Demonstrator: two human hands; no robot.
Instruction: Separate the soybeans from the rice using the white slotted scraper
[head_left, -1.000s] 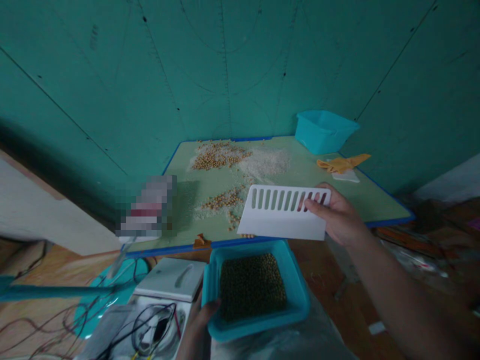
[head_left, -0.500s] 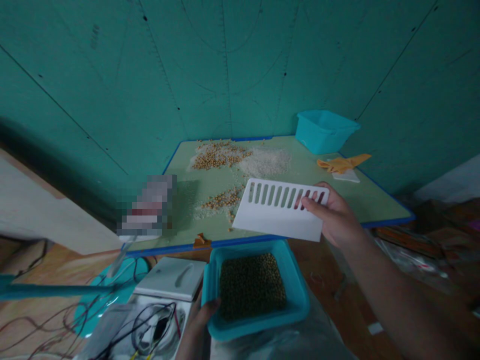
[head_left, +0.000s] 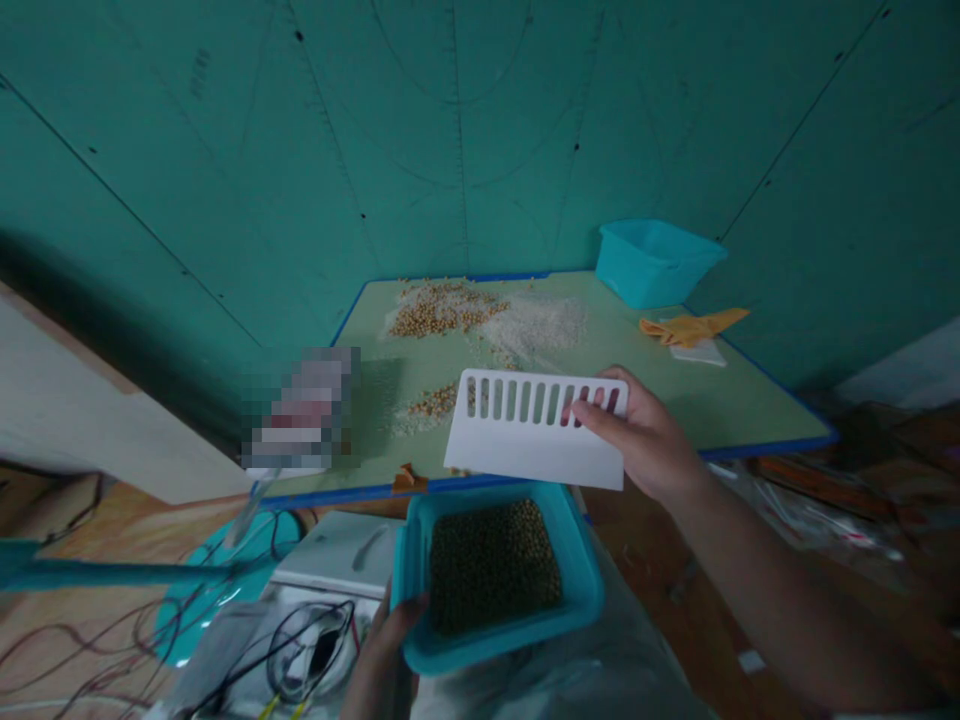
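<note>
My right hand [head_left: 651, 440] grips a white plastic scraper [head_left: 536, 441] with a row of slots along its top. It holds the scraper upright at the near edge of the pale green table [head_left: 735, 400]. My left hand [head_left: 390, 640] grasps the left corner of a teal tray [head_left: 577, 560] filled with beans, just below that table edge. On the table lie tan beans [head_left: 442, 310] and white rice [head_left: 536, 325], with a smaller mixed patch [head_left: 431, 405] just left of the scraper.
An empty teal tub [head_left: 656, 262] stands at the table's back right, beside an orange cloth [head_left: 694, 327] on a white card. A blurred-out object [head_left: 300, 410] sits at the table's left. Cables [head_left: 300, 650] and a white box [head_left: 337, 550] lie below left.
My right hand has slid the scraper to the left along the table's near edge, covering part of the small bean patch. The teal tray has shifted slightly left with it.
</note>
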